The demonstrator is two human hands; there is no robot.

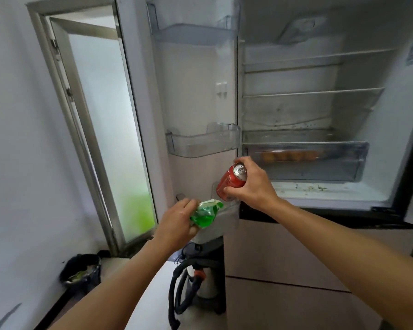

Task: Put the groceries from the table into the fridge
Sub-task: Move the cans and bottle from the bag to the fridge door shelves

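Observation:
The fridge [391, 129] stands open in front of me, its door [196, 91] swung out to the left. My right hand [253, 184] grips a red soda can [231, 182], tilted, just above the lowest door bin [227, 217]. My left hand [179, 222] holds a green and white packet [206, 214] at the front edge of that same bin. Several orange-brown round items [291, 156] lie in the clear drawer [343, 160] inside the fridge.
Two more clear door bins [200, 144] hang higher up. Glass shelves [315, 92] fill the compartment. Crumbs lie on the fridge floor [320, 189]. A vacuum with a black hose [188, 289] stands below the door. A black bin [81, 272] sits by the frosted glass door [110, 129].

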